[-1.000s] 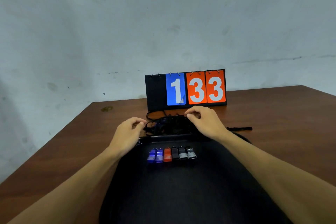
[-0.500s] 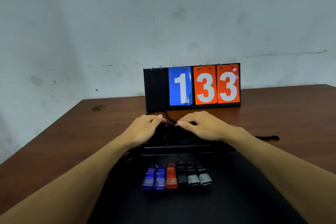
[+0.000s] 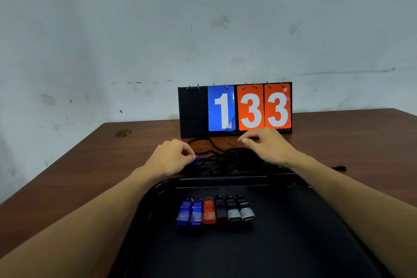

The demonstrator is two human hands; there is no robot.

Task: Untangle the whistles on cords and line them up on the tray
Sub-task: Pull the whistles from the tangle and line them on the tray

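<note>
A black tray [image 3: 225, 180] lies near me on the brown table. Several whistles stand on it in a row: two blue [image 3: 190, 212], one red [image 3: 209, 211], one black [image 3: 221, 210], two black and grey [image 3: 240, 212]. Just beyond the tray's far rim is a tangled heap of black cords [image 3: 225, 161]. At the heap's left edge my left hand [image 3: 171, 159] pinches a blue whistle [image 3: 196, 160]. My right hand [image 3: 268, 146] is raised over the heap's right side, its fingertips pinched on what looks like a thin black cord.
A flip scoreboard [image 3: 234, 108] showing 1, 3, 3 stands upright right behind the heap, against the wall. A loose cord end [image 3: 338, 168] lies on the table [image 3: 90, 164] to the right. A small yellowish spot [image 3: 123, 132] marks the far left corner.
My hands, close together over the heap before, have drawn apart. The left one now shows a blue whistle in its fingers, and the right has lifted towards the scoreboard.
</note>
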